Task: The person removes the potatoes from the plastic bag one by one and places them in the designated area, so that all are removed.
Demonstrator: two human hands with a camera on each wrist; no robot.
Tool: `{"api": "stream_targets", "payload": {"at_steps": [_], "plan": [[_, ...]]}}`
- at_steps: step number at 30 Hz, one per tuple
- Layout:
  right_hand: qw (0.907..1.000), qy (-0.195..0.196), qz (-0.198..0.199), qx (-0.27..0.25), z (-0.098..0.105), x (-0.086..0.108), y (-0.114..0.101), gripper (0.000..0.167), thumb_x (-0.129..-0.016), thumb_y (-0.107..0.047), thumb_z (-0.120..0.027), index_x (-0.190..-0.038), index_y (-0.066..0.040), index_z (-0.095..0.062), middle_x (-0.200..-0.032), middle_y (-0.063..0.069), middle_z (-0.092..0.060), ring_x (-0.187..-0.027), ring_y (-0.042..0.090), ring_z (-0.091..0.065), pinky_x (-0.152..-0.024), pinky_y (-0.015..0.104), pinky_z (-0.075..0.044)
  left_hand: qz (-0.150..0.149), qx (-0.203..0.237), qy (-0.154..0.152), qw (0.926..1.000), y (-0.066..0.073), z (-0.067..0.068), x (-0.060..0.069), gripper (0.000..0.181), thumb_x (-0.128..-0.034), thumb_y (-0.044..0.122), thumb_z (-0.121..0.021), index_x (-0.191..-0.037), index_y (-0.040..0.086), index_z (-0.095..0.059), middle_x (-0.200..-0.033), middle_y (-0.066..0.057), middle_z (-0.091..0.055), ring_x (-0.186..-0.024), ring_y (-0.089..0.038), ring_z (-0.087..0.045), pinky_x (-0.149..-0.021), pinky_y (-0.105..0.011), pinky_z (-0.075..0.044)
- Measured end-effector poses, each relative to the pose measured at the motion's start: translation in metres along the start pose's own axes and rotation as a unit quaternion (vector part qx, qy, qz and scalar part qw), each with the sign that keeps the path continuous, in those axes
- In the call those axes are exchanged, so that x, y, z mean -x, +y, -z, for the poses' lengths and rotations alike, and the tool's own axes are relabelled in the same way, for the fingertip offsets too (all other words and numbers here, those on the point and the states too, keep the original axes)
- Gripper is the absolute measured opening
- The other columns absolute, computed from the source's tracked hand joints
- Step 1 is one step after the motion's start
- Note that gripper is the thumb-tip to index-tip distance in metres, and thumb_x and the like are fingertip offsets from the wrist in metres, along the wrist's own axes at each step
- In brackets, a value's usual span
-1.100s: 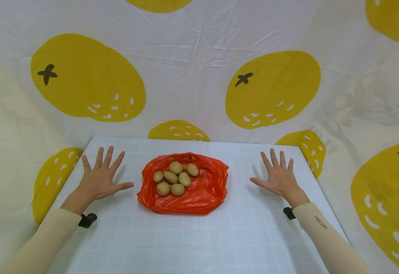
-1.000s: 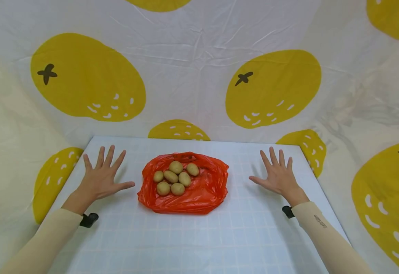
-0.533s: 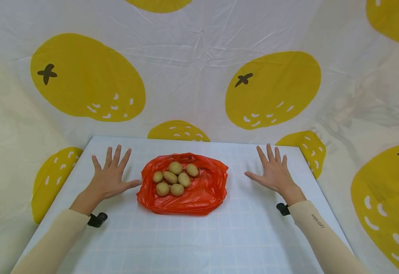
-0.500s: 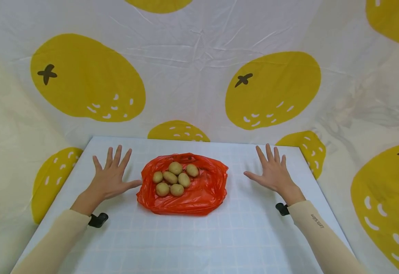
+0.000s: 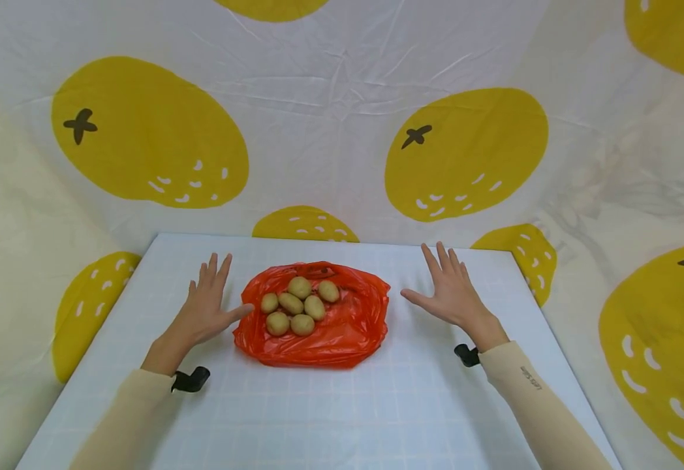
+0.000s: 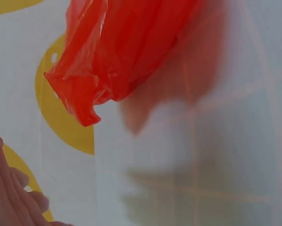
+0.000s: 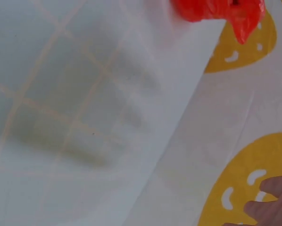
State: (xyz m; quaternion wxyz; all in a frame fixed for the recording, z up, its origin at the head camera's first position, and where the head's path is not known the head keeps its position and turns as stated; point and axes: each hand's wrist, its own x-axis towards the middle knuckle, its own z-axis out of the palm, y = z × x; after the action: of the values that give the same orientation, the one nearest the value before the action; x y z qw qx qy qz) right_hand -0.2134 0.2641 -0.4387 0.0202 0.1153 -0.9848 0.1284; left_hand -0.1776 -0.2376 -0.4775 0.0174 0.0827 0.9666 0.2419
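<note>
A red plastic bag [image 5: 354,326] lies spread on the table, its rim crumpled up, with several potatoes [image 5: 291,303] on its left half. My left hand [image 5: 203,313] hovers at the bag's left side, fingers extended and the thumb tip over the rim in the head view; whether it touches cannot be told. To the right of the bag, a little apart from it, is my right hand [image 5: 450,294], fingers straight and holding nothing. The left wrist view shows the bag's edge [image 6: 108,61] above part of the left hand [image 6: 11,193]. A corner of the bag [image 7: 221,9] shows in the right wrist view.
The white table [image 5: 318,418] has a faint grid pattern. Behind it and along both sides hangs a pale cloth [image 5: 318,130] printed with large yellow fruit. Black wrist cameras [image 5: 191,379] sit at both cuffs.
Both hands have moved inward toward the bag, the left to the right and the right to the left. They have turned somewhat, fingers less spread. Bag and potatoes have stayed put.
</note>
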Motion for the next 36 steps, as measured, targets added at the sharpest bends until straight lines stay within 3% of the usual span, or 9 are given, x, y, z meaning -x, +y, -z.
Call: {"api": "stream_targets", "payload": {"at_steps": [4,13,17,24,28,32,36], "plan": [[0.9998,-0.008,0.001,-0.019,-0.001,-0.003,-0.012,0.112,-0.085,-0.079,-0.056,-0.168,-0.021,-0.006,-0.173,0.018,-0.005,-0.157,0.049,-0.007,-0.121,0.073,-0.013,0.016,0.059,-0.019,0.9979,0.0,-0.006,0.002,0.116,-0.0904,0.062,-0.066,-0.165,0.023,0.014,-0.173,-0.019,0.006,-0.157,-0.049,-0.004,-0.115,-0.078,-0.018],[0.998,-0.02,0.012,-0.059,-0.002,-0.007,-0.038,0.113,-0.083,-0.081,-0.057,-0.167,-0.027,-0.005,-0.174,0.012,-0.005,-0.157,0.044,-0.014,-0.112,0.074,-0.032,-0.001,0.166,-0.006,0.9861,-0.003,-0.031,-0.002,0.107,-0.0943,0.051,-0.068,-0.167,0.017,0.004,-0.171,-0.022,-0.013,-0.152,-0.05,-0.024,-0.116,-0.072,-0.029],[0.9961,-0.023,0.022,-0.082,-0.002,-0.01,-0.049,0.11,-0.083,-0.081,-0.056,-0.167,-0.032,-0.004,-0.175,0.009,-0.006,-0.158,0.041,-0.014,-0.111,0.073,-0.035,-0.001,0.186,-0.008,0.9826,0.0,-0.04,-0.002,0.109,-0.0927,0.051,-0.07,-0.167,0.02,0.002,-0.168,-0.023,-0.022,-0.145,-0.048,-0.037,-0.11,-0.068,-0.042],[0.9917,-0.029,0.054,-0.113,-0.003,-0.015,-0.067,0.106,-0.087,-0.079,-0.055,-0.167,-0.033,-0.003,-0.175,0.008,-0.007,-0.158,0.037,-0.016,-0.114,0.071,-0.035,0.006,0.218,-0.013,0.9757,0.003,-0.05,-0.005,0.106,-0.0931,0.047,-0.072,-0.167,0.021,-0.001,-0.167,-0.022,-0.025,-0.138,-0.047,-0.045,-0.104,-0.063,-0.05],[0.9885,-0.036,0.07,-0.129,-0.005,-0.018,-0.077,0.105,-0.087,-0.079,-0.054,-0.167,-0.031,-0.006,-0.174,0.007,-0.008,-0.158,0.036,-0.017,-0.115,0.07,-0.034,0.014,0.235,-0.01,0.9717,0.003,-0.052,-0.008,0.098,-0.0956,0.044,-0.069,-0.167,0.026,-0.005,-0.165,-0.021,-0.029,-0.128,-0.045,-0.053,-0.093,-0.055,-0.059],[0.9851,-0.042,0.091,-0.14,-0.009,-0.022,-0.088,0.105,-0.087,-0.077,-0.056,-0.167,-0.028,-0.008,-0.174,0.007,-0.01,-0.158,0.035,-0.018,-0.117,0.069,-0.033,-0.001,0.239,-0.008,0.9709,-0.001,-0.056,-0.011,0.088,-0.0982,0.044,-0.067,-0.167,0.03,-0.014,-0.166,-0.018,-0.03,-0.133,-0.045,-0.051,-0.097,-0.057,-0.057],[0.9815,-0.05,0.106,-0.152,-0.013,-0.025,-0.098,0.104,-0.088,-0.072,-0.059,-0.167,-0.03,-0.007,-0.174,0.006,-0.011,-0.158,0.033,-0.019,-0.117,0.067,-0.034,-0.024,0.237,-0.009,0.9711,-0.004,-0.059,-0.013,0.074,-0.1006,0.042,-0.065,-0.164,0.028,-0.029,-0.167,-0.016,-0.031,-0.149,-0.045,-0.034,-0.114,-0.068,-0.038]]}}
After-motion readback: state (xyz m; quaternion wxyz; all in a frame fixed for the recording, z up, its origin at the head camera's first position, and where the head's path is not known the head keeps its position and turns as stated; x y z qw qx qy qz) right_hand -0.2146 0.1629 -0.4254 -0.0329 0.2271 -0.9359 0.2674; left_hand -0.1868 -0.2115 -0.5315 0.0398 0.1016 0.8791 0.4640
